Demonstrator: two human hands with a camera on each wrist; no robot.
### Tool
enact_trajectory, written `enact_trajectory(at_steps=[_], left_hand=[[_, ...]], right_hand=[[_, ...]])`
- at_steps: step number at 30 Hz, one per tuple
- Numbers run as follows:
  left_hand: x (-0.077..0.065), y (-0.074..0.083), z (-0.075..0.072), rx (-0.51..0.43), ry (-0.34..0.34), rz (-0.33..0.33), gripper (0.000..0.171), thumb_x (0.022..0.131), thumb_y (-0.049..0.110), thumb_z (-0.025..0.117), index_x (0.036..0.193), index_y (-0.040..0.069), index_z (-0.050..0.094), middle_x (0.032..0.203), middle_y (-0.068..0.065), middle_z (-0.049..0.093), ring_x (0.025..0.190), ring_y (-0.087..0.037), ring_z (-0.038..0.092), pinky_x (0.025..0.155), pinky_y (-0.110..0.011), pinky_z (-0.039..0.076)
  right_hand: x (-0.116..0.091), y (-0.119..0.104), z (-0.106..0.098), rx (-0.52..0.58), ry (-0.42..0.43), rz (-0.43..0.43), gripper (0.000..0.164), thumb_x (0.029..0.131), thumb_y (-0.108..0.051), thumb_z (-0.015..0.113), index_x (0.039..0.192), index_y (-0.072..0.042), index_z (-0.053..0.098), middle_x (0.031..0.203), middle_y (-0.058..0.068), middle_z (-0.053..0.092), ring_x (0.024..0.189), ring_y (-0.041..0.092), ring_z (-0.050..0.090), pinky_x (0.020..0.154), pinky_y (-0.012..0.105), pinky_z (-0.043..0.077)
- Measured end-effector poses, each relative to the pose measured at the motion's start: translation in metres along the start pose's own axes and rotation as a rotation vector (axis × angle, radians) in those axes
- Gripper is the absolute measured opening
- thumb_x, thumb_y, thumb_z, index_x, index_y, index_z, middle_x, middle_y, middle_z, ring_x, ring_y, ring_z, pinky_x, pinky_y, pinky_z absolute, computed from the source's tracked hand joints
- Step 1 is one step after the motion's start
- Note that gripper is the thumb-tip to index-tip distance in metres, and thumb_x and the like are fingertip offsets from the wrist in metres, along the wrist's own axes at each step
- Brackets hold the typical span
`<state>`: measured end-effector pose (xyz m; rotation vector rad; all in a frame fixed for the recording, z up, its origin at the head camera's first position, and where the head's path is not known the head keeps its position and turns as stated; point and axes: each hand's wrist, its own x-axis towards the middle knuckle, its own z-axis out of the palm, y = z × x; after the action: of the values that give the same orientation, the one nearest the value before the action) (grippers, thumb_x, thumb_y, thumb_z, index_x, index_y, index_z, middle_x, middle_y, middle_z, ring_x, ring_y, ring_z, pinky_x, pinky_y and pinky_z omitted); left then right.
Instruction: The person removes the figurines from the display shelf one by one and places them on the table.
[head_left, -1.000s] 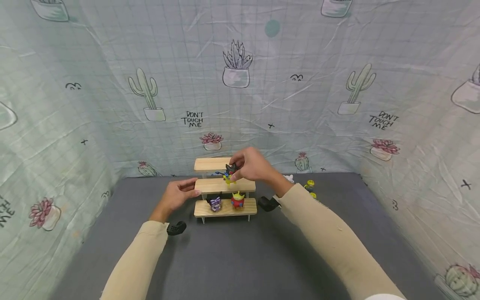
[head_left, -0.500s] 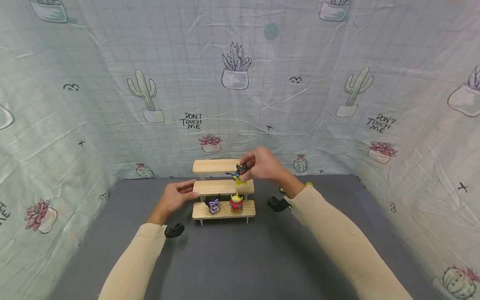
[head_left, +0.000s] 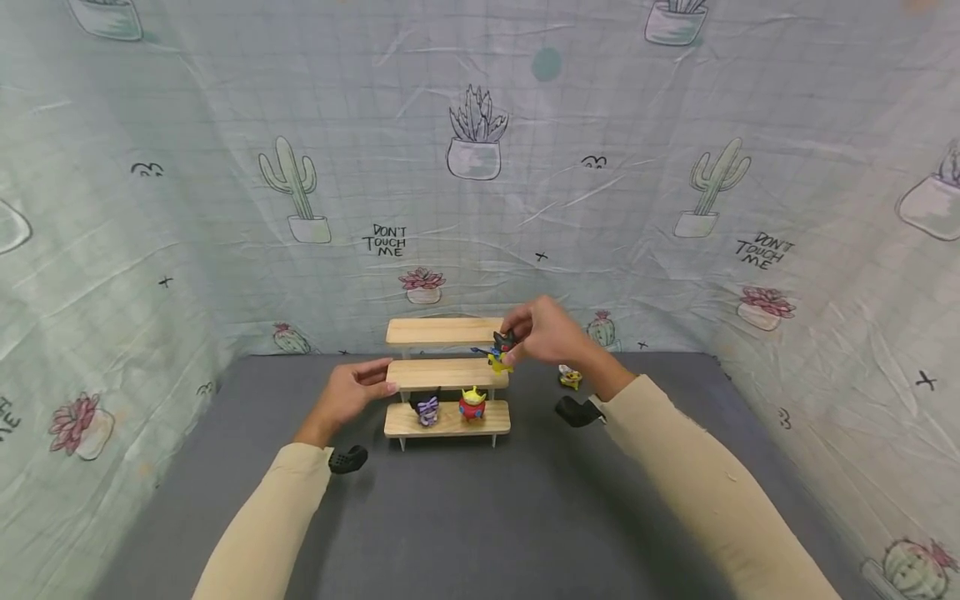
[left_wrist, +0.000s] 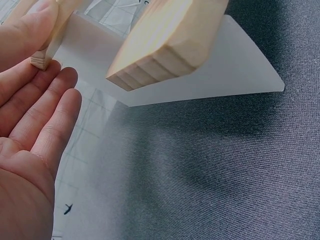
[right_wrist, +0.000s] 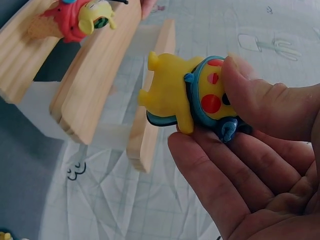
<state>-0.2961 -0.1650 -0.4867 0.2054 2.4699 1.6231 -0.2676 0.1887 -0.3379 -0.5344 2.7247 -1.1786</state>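
A three-tier wooden display stand [head_left: 442,373] with pale translucent side supports stands on the grey table. My left hand [head_left: 352,396] holds the left end of its middle board [left_wrist: 42,52], thumb on one face and fingertips at the other. Between thumb and fingers, my right hand [head_left: 551,333] pinches a yellow figurine [right_wrist: 167,92] with red cheeks and a dark blue hood. It hangs by the right end of the middle board, its feet pointing toward the boards in the right wrist view. The bottom board carries a purple figurine [head_left: 427,412] and a red figurine with a yellow-green head [head_left: 472,404].
Right of the stand, a small yellow-and-white toy [head_left: 570,377] lies on the grey tabletop [head_left: 450,517], close to my right forearm. A printed cactus cloth [head_left: 360,167] hangs behind and along both sides. Black wrist cameras [head_left: 577,411] jut from both wrists.
My right hand has carried the yellow figurine rightward, from over the middle of the boards to their right end. My left hand stays at the stand's left end.
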Motion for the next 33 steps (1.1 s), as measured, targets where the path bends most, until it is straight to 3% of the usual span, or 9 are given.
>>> enact_trajectory(at_steps=[10, 33], left_hand=[[0.001, -0.001, 0.001, -0.01, -0.002, 0.011, 0.064, 0.095, 0.021, 0.079, 0.152, 0.006, 0.054, 0.151, -0.022, 0.058, 0.14, -0.038, 0.057, 0.11, -0.05, 0.056], [0.001, -0.002, -0.002, -0.004, 0.01, 0.016, 0.065, 0.095, 0.021, 0.079, 0.152, 0.005, 0.054, 0.15, -0.022, 0.058, 0.14, -0.038, 0.057, 0.11, -0.051, 0.055]], right_hand=[[-0.01, 0.009, -0.005, -0.006, -0.002, 0.053, 0.044, 0.079, -0.001, 0.088, 0.121, 0.0, 0.075, 0.112, 0.018, 0.078, 0.102, 0.029, 0.075, 0.087, 0.04, 0.065], [-0.02, 0.032, -0.012, -0.068, 0.009, 0.063, 0.041, 0.08, -0.003, 0.089, 0.118, -0.001, 0.076, 0.114, 0.017, 0.078, 0.106, 0.031, 0.073, 0.091, 0.045, 0.064]])
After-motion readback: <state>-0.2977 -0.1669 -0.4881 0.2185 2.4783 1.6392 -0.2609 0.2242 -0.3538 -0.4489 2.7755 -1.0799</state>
